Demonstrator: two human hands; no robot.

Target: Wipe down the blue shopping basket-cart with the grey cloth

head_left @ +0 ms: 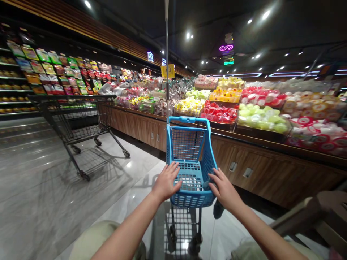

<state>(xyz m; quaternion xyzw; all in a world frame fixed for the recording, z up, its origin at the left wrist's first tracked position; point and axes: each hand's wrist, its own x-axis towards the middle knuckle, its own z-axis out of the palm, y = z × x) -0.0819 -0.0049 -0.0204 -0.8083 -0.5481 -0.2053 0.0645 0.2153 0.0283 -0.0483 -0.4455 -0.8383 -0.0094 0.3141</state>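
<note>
In front of me stands a small blue plastic shopping cart (193, 199) with a lattice basket, wheels below and a tall thin pole (167, 72) rising from its left side. My left hand (166, 182) is at the basket's near left edge, fingers stretched out and spread. On the opposite side, my right hand (223, 187) is at the near right edge, its fingers also apart. Neither hand wraps round anything. Whether the palms touch the rim I cannot tell. A small dark shape (207, 185) shows by the right fingertips, too unclear to name.
A black metal shopping cart (81, 122) stands to the left on the grey tile floor (114, 202). Beyond the blue cart runs a wood-panelled display counter (151, 131) with bins of colourful packaged goods (219, 112). Stocked shelves (54, 68) line the left wall. Brown blurred furniture (311, 216) is close at right.
</note>
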